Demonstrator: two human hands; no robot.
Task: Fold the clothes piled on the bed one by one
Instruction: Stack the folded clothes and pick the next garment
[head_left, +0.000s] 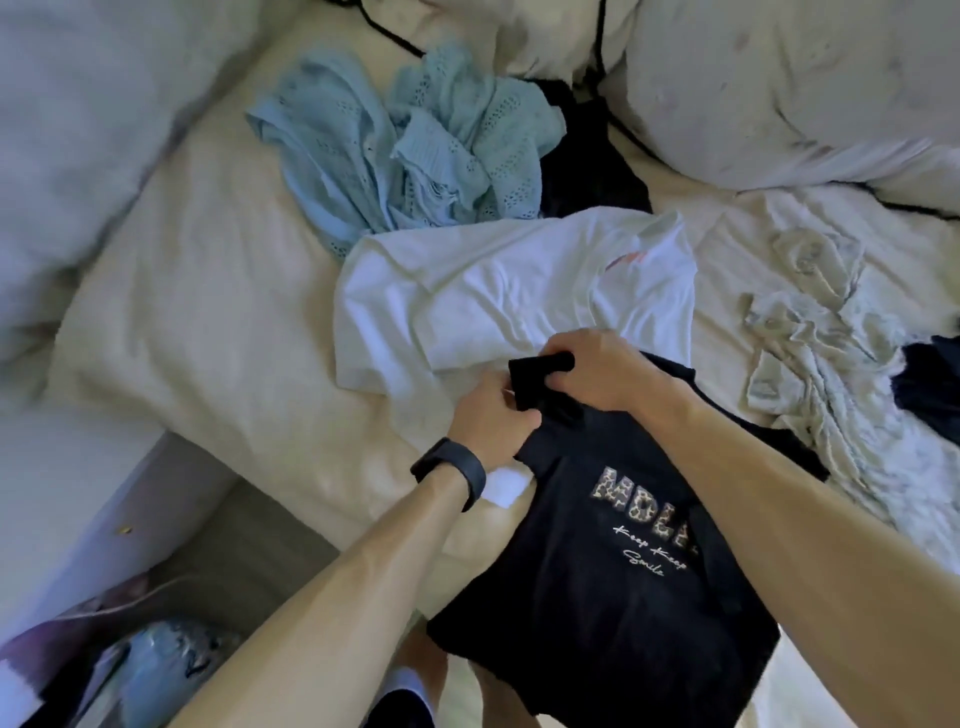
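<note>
Holds black T-shirt (623, 613) at near edge of bed (208, 322), print facing up. Pinches a bunched fold at its top with right hand (597, 371), grip curled tight on the cloth. Clutches adjoining fabric with left hand (491, 418), grip likewise closed on it, dark watch (452, 470) on wrist. Reaches both forearms forward, hands touching, over white T-shirt (493, 291); light blue knit (405, 150) beyond.

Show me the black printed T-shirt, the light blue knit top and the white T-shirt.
black printed T-shirt (597, 623), head view, plain front below the lettering.
light blue knit top (415, 156), head view, crumpled middle.
white T-shirt (493, 301), head view, smooth middle.
</note>
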